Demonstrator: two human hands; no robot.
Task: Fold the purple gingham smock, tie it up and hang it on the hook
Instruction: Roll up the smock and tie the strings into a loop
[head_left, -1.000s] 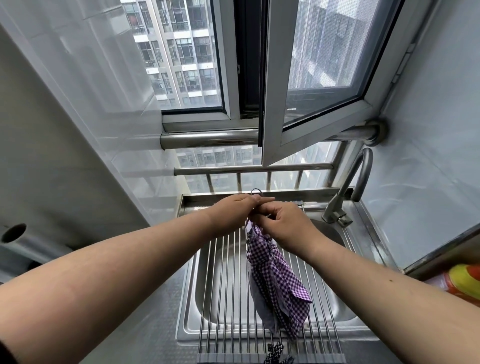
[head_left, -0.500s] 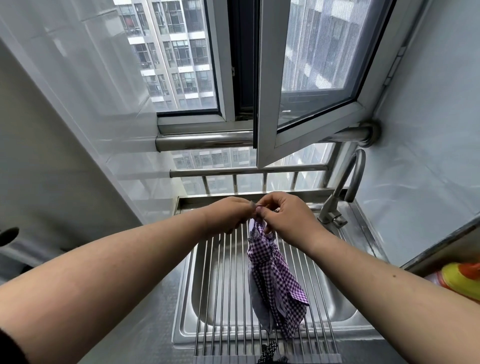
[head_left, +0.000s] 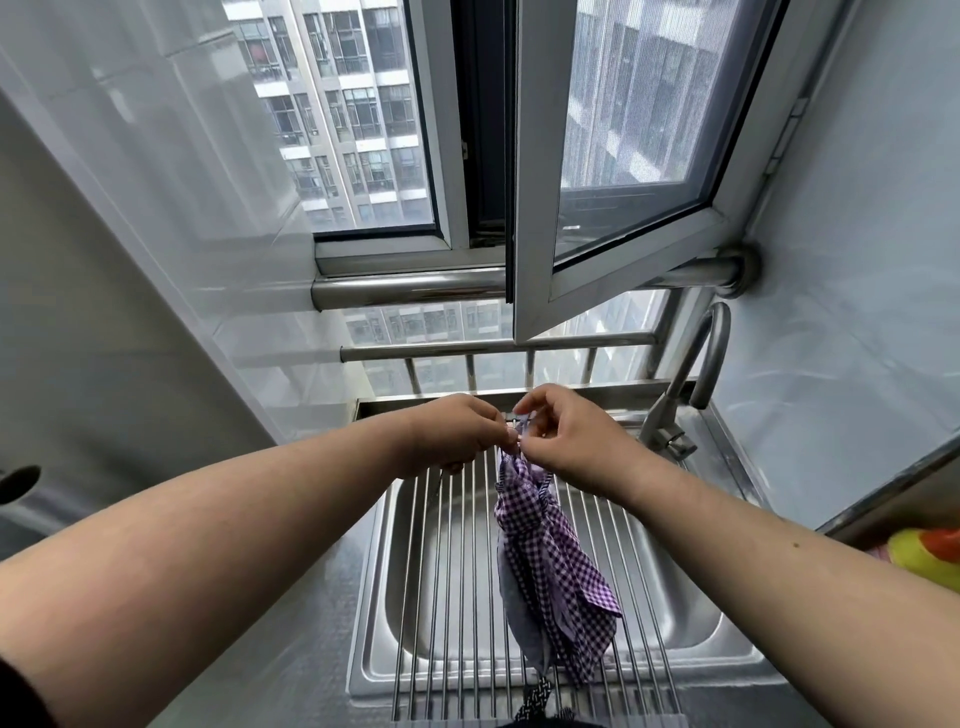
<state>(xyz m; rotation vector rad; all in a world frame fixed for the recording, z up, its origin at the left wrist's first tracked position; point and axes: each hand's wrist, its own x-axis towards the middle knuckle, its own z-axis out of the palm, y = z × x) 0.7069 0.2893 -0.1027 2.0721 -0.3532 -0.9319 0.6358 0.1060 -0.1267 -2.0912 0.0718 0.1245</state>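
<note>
Head view, looking down over a steel sink (head_left: 691, 631) covered by a roll-up wire rack (head_left: 452, 571). The purple gingham smock (head_left: 550, 571), folded into a narrow bundle, hangs with its long axis near vertical above the middle of the rack, its top gathered at the fingertips and its loose end reaching toward the rack's near edge. The left hand (head_left: 457, 434) and the right hand (head_left: 569, 441) meet above the far edge of the sink. Both have the grip clamped: each pinches the tie or loop at the top of the smock, fingers curled, the two hands almost touching. The bundle thus lies directly below both hands, neither clearly nearer. The hook itself cannot be made out; a small metal piece between the fingertips may be it, but it is too hidden to tell. Judged step: securing the tied bundle on its hanging point, late in the task. A tap (head_left: 691, 374) stands at the far right corner of the sink; an open window (head_left: 623, 171) lies beyond.
</note>
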